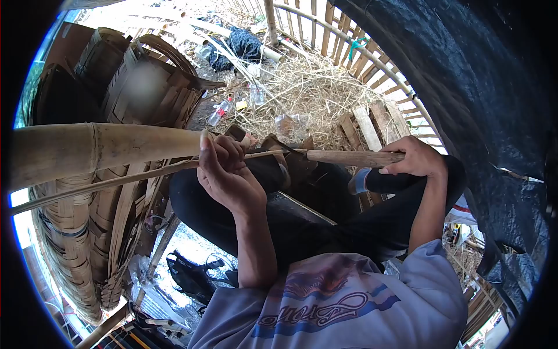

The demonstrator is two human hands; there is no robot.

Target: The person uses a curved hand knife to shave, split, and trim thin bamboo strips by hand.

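Observation:
My left hand [226, 174] is turned palm up, its fingers curled round a long thin bamboo strip [128, 181] that runs out to the left edge. My right hand [415, 157] rests over my knee, closed on the end of a long wooden handle [349, 158]. This handle belongs to a knife whose dark blade [293, 150] meets the strip between my hands. The blade is small and partly lost against my dark trousers. Just above the strip, a thick bamboo pole [139, 143] reaches from the left up to my left fingers.
Woven bamboo baskets [136, 87] and a woven bamboo roll [70, 250] stand at left. Ahead lie straw [314, 87], wooden slats [366, 128] and a plastic bottle [221, 111]. A slatted bamboo fence [343, 41] curves behind. Dark tarp [447, 75] hangs at right.

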